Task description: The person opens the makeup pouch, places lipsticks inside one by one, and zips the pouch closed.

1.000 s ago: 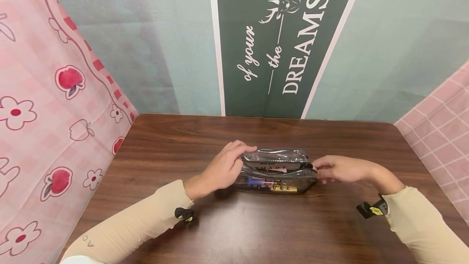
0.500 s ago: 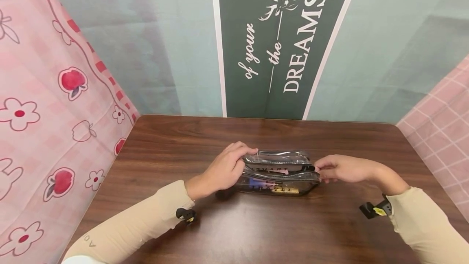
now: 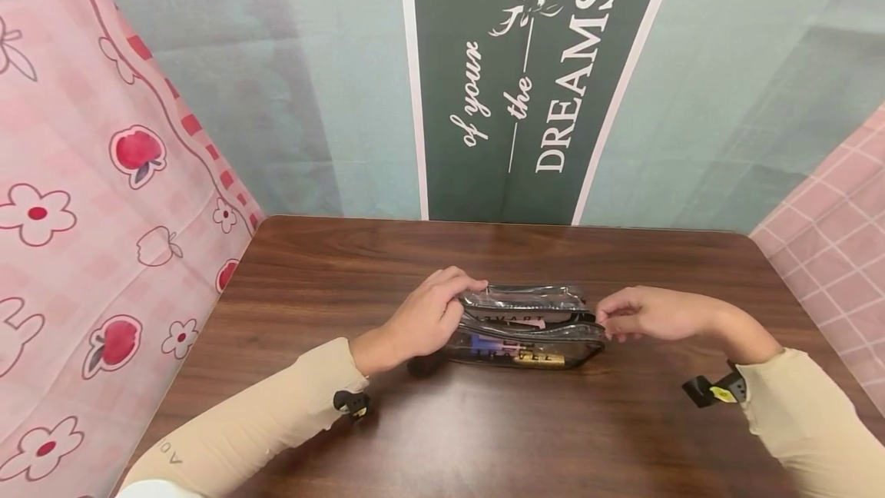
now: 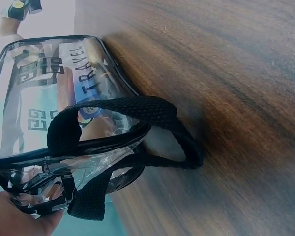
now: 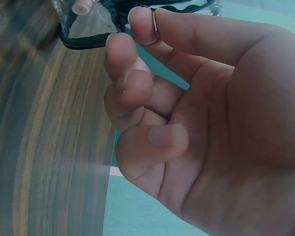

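Observation:
A clear plastic pouch [image 3: 528, 335] with black trim and lettering sits on the table, its zipped top gaping. Inside show a blue-purple item [image 3: 487, 345], a yellow item [image 3: 542, 360] and something pink [image 3: 532, 323]. My left hand [image 3: 418, 321] grips the pouch's left end, index finger stretched along the back rim. Beside that end, a black strap loop [image 4: 160, 110] sticks out in the left wrist view. At the opposite end, thumb and index finger of my right hand [image 3: 653, 313] pinch a small metal zipper pull [image 5: 155, 23]; its other fingers are curled.
The brown wood-grain table [image 3: 346, 252] runs back to a grey-green curtain [image 3: 332, 98] with a dark printed panel [image 3: 518, 198]. A pink patterned cloth [image 3: 69, 267] hangs at the left, and pink checked cloth [image 3: 836, 237] at the right.
My right wrist has shifted slightly right and up, its fingertips still at the pouch's right corner. The left hand keeps its hold. The view has shifted slightly.

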`<state>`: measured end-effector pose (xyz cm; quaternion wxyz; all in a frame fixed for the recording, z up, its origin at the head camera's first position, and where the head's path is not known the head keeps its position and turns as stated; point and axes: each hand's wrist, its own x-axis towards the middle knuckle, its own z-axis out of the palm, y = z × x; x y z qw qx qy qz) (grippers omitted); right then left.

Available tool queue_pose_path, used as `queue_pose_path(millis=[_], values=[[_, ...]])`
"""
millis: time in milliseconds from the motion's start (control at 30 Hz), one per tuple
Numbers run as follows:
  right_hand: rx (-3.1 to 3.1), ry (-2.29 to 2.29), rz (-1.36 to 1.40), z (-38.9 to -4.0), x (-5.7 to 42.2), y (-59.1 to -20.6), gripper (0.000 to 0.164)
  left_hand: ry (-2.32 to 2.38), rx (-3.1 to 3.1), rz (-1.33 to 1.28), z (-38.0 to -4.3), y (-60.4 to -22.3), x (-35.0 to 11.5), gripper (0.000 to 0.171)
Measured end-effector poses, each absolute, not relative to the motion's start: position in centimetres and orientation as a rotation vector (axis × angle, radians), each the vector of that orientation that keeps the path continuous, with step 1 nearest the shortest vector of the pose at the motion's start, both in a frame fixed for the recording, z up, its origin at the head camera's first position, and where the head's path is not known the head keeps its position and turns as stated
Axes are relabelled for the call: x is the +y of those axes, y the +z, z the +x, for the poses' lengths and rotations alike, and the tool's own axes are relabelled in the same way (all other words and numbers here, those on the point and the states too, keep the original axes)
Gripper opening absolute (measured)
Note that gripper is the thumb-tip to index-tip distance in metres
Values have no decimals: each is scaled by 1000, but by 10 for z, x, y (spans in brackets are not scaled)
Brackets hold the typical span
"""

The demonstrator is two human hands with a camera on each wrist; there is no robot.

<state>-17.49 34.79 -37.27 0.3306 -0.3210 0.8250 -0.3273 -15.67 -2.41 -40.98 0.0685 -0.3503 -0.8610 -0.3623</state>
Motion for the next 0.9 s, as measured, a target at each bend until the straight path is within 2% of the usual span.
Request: queue_pose_path(millis=[900], values=[[2167,-845,-878,-183,351,-351,21,-1061,-2672,-1005,-161,-402,-19,43]])
